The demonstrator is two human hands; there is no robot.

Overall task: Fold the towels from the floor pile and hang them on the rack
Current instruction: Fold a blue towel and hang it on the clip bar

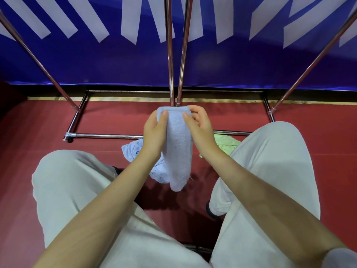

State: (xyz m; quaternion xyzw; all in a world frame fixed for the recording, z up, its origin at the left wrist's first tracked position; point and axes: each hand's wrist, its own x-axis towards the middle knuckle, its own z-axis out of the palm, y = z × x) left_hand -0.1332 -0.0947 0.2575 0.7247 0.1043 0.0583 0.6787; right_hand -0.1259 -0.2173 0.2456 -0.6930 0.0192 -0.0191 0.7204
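A folded light blue towel (178,144) hangs in the air between my knees. My left hand (154,130) pinches its upper left edge with the thumb on top. My right hand (201,126) pinches the upper right edge, its fingers curled. On the red floor below lies a crumpled pale blue towel (133,149), partly hidden by my left forearm. A light green towel (226,143) lies to the right, partly under my right knee. The chrome rack (170,55) stands just beyond my hands, with its two central uprights behind the towel's top edge.
The rack's base bars (104,135) run across the red floor in front of me, with slanted side poles at left and right. A blue banner with white stripes (222,64) covers the wall behind. My knees in light trousers flank the towels.
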